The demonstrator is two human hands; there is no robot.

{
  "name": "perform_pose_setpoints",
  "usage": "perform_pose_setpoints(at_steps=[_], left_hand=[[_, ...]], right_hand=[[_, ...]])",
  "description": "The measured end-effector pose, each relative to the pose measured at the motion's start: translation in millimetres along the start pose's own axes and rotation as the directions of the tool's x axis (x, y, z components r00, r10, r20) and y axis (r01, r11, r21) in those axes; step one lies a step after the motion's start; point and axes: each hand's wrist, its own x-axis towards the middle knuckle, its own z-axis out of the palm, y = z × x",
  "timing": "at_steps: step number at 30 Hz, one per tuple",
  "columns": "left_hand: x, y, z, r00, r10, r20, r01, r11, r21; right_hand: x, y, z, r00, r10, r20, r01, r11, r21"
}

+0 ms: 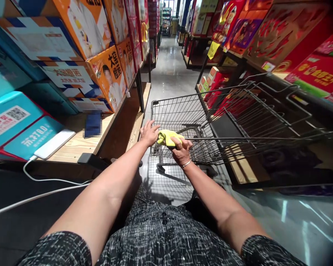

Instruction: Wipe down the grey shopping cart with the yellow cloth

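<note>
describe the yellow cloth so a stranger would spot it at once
Find the wire shopping cart. At its left end in the picture, the person's right hand holds the yellow cloth. Its soft, bright folds set it apart from the dark, rigid cart.

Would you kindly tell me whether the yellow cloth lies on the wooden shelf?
No, the right hand holds the yellow cloth at the shopping cart.

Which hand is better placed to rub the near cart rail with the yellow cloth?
Probably the right hand: it holds the yellow cloth beside the near cart rail. The left hand is farther away, at the cloth's left end.
</note>
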Motion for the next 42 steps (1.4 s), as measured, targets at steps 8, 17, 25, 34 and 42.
perform_pose_setpoints(at_steps=[8, 17, 25, 34, 42], left_hand=[[-1, 2, 2, 1.000, -0.023, -0.001, 0.023, 0.999, -0.038], [1, -2, 0, 1.000, -0.021, 0.004, 0.022, 0.999, -0.028], [-6, 22, -9, 0.992, 0.113, -0.051, -0.102, 0.978, 0.184], [-14, 34, 6, 0.933, 0.354, 0.072, -0.361, 0.905, 0.227], [-7, 20, 4, 0.914, 0.404, 0.039, -0.403, 0.889, 0.218]], right_hand=[[-62, -5, 59, 0.945, -0.154, 0.288, 0.150, 0.988, 0.035], [-53, 20, 32, 0.935, -0.244, 0.256, 0.253, 0.967, -0.003], [-36, 83, -48, 0.984, -0.125, -0.125, 0.097, 0.973, -0.211], [-94, 50, 49, 0.975, -0.190, 0.116, 0.200, 0.977, -0.079], [-69, 51, 13, 0.957, -0.258, 0.132, 0.268, 0.961, -0.062]])
